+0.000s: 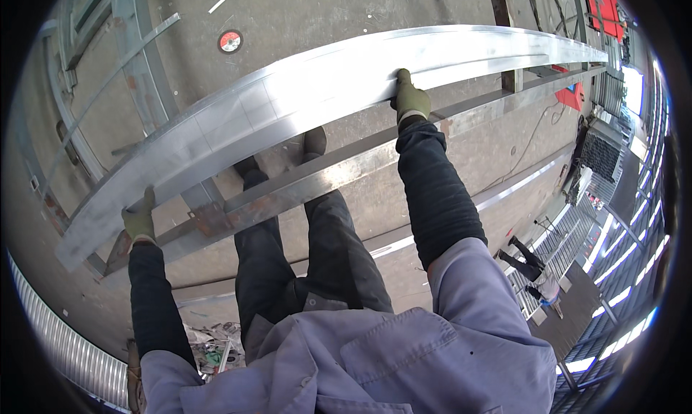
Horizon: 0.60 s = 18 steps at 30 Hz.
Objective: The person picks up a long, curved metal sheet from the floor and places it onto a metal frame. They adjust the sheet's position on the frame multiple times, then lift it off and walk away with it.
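Observation:
A long, shiny metal channel [317,90] stretches across the view in front of me, from lower left to upper right. My left hand [140,219], in an olive-green glove, grips its near edge by the left end, thumb on top. Further right along the same edge, my right hand [411,99] holds on in a matching glove. The fingers of both hands are mostly hidden beneath or behind the metal. A narrower steel bar [339,172] with rusty patches runs parallel on my side of the channel, crossing in front of my legs.
Steel framing [137,61] lies at the left, and a red and white disc [231,41] rests on the concrete floor beyond the channel. Red items [605,14] and cables are at upper right. Crumpled material [216,345] lies near my left foot. Another person [540,273] stands far right.

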Motion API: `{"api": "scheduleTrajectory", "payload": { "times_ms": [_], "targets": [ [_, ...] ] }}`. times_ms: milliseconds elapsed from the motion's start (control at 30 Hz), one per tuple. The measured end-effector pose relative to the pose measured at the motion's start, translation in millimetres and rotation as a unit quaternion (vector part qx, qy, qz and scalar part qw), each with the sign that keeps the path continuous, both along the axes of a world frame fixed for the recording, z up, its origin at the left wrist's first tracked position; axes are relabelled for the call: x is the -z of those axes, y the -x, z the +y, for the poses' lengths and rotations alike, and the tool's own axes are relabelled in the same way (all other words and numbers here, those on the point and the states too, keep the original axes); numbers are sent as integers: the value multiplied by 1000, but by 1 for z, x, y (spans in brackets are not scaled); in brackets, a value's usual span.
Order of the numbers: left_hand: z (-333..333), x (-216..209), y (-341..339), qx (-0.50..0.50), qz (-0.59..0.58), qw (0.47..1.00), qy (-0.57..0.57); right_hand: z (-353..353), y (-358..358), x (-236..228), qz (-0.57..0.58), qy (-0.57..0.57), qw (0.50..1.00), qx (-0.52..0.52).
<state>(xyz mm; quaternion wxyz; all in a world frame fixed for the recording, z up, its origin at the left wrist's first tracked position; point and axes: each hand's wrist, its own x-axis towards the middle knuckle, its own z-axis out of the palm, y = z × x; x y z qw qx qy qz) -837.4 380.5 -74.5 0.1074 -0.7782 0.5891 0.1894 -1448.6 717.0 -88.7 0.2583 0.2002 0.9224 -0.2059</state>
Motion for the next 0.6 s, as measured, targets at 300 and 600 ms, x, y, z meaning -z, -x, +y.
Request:
{"api": "scheduleTrajectory", "payload": {
  "times_ms": [300, 600],
  "targets": [
    [-13, 19, -58, 73, -38, 994, -77, 22, 23, 46, 4, -155, 887, -435],
    [12, -26, -6, -20, 37, 999, 4, 37, 33, 60, -10, 201, 975, 94]
  ]
}}
